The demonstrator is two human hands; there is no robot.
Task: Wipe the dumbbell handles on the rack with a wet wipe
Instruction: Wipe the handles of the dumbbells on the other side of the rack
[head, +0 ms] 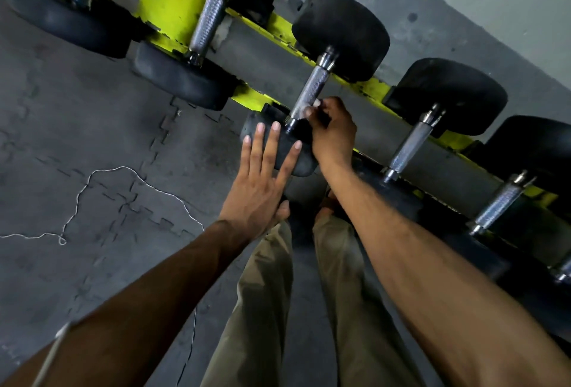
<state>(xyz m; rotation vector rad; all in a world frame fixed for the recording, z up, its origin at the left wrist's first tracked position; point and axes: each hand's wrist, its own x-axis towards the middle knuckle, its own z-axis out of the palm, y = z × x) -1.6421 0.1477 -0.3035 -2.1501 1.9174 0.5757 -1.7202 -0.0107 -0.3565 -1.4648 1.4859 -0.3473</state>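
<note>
A black dumbbell with a knurled steel handle lies across the yellow rack at the centre. My right hand curls round the near end of that handle, and a small white bit of wet wipe shows at its fingertips. My left hand is flat with straight fingers, pressing on the dumbbell's near black head. Most of the wipe is hidden inside the right hand.
More dumbbells lie on the rack: two to the left and several to the right. A thin white cord trails over the grey puzzle-mat floor. My legs in khaki trousers stand close to the rack.
</note>
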